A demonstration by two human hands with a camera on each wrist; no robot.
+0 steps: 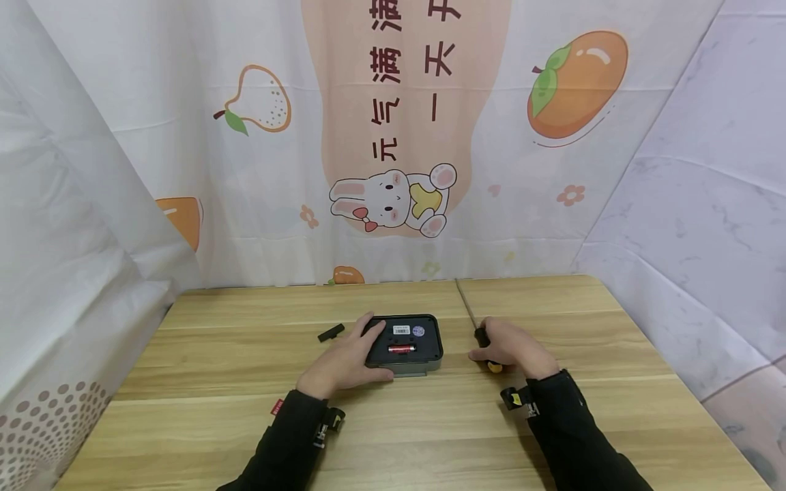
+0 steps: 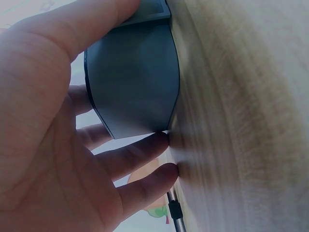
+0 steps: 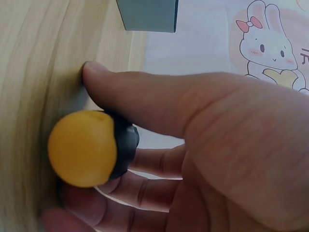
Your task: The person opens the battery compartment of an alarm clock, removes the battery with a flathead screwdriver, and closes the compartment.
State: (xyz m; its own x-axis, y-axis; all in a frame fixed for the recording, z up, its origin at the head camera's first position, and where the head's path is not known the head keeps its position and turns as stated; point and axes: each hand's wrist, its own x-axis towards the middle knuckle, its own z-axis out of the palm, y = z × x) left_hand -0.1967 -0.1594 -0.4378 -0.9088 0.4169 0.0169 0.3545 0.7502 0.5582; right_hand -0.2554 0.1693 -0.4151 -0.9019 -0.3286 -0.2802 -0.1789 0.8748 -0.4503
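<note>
A dark grey box-shaped device point(image 1: 433, 351) lies with its opened battery compartment facing up and a red battery point(image 1: 402, 348) inside. My left hand point(image 1: 344, 358) holds its left end, thumb along the near side and fingers over the far corner; the left wrist view shows the grey end wall point(image 2: 133, 82) between thumb and fingers. On the table to the right lies a screwdriver point(image 1: 468, 305) with a black handle and a yellow butt point(image 3: 82, 149), its shaft pointing away from me. My right hand point(image 1: 511, 344) grips around that handle, thumb tip down at the wood.
A small black battery cover point(image 1: 331, 333) lies just left of the device. The wooden table point(image 1: 430, 436) ends at a printed curtain point(image 1: 264, 204) behind, with more cloth hanging at both sides. Dark sleeves with wrist cameras cover both forearms.
</note>
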